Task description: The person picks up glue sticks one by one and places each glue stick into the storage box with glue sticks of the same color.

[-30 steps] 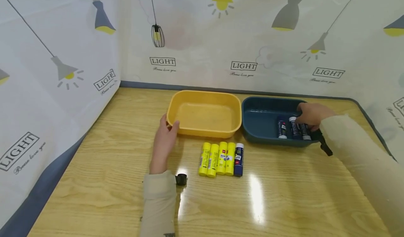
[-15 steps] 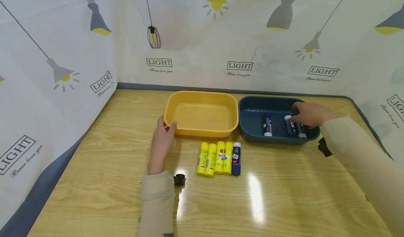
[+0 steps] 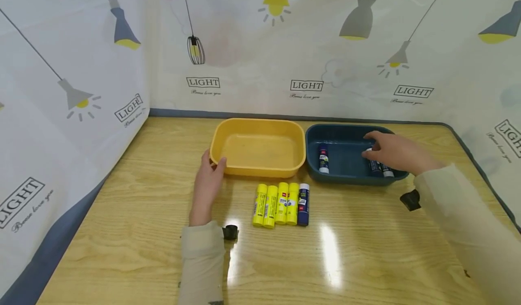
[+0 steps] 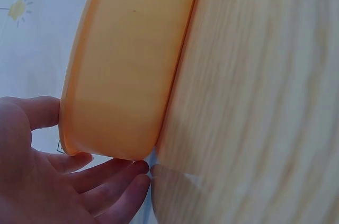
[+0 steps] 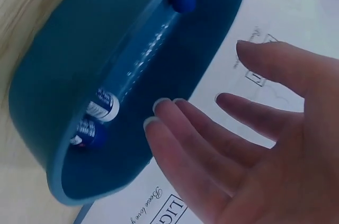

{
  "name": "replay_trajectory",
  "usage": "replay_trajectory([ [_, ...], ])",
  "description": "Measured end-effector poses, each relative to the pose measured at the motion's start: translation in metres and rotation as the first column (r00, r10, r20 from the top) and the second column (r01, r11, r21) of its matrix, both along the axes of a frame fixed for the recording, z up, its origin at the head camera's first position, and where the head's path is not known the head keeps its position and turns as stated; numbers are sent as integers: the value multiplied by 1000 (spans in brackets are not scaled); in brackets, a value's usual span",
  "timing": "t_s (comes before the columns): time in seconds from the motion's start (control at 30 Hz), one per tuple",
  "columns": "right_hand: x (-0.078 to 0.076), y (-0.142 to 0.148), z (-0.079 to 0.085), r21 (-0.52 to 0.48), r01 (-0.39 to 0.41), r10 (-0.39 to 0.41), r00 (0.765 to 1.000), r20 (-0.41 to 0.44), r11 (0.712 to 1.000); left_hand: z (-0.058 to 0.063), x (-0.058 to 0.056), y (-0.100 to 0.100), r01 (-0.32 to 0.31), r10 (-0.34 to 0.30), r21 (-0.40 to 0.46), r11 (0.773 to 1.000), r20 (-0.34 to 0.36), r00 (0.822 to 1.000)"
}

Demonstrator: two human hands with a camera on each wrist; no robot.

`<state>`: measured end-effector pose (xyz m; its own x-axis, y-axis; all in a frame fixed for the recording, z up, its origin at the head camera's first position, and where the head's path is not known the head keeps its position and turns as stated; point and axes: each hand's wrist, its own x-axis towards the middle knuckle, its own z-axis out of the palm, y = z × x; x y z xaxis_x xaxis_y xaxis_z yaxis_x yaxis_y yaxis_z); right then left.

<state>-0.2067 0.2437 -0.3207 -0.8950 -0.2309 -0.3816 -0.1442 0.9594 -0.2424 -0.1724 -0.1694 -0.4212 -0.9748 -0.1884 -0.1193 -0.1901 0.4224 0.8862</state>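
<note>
My left hand (image 3: 209, 180) holds the near left corner of a yellow plastic bin (image 3: 260, 171), its thumb and fingers against the rim and outer wall. Over the right part of a dark blue bin (image 3: 346, 178), my right hand (image 3: 396, 151) hovers with spread, slightly bent fingers and holds nothing. Inside that bin, a blue glue stick (image 3: 323, 159) lies by the left wall. Two more glue sticks (image 5: 103, 105) lie side by side at the right end, partly hidden by my right hand in the head view.
In front of the bins, several yellow glue sticks (image 3: 270, 207) lie in a row, with a blue white-capped glue stick (image 3: 303, 204) at its right end. The bins stand side by side on a wooden table (image 3: 142, 232). A printed cloth (image 3: 252, 70) hangs behind.
One glue stick in the dark blue bin has rolled left, away from the other two. My right hand has risen off the sticks, fingers spreading. The left hand stays on the yellow bin.
</note>
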Motion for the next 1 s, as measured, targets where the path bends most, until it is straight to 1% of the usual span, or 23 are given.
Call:
replay_trajectory([
  [0.17, 12, 1, -5, -71, -2, -2, 998, -61, 997, -1, 0, 1, 1, -1, -7, 1000, -3, 1000],
  [0.4, 33, -7, -8, -186, 18, -43, 990, -133, 982, -1, 0, 1, 1, -2, -16, 1000, -11, 1000],
  [0.57, 46, -13, -10, -247, 36, -79, 983, -166, 968, -1, 2, 1, 3, -3, -10, 1000, 2, 1000],
  [0.8, 61, -23, -16, -311, 56, -126, 970, -209, 949, 0, 2, 2, 6, -6, -11, 1000, 0, 1000],
  [1.0, 72, -31, -24, -384, 67, -160, 963, -216, 921, -1, 3, 1, 13, -13, -8, 1000, 4, 1000],
])
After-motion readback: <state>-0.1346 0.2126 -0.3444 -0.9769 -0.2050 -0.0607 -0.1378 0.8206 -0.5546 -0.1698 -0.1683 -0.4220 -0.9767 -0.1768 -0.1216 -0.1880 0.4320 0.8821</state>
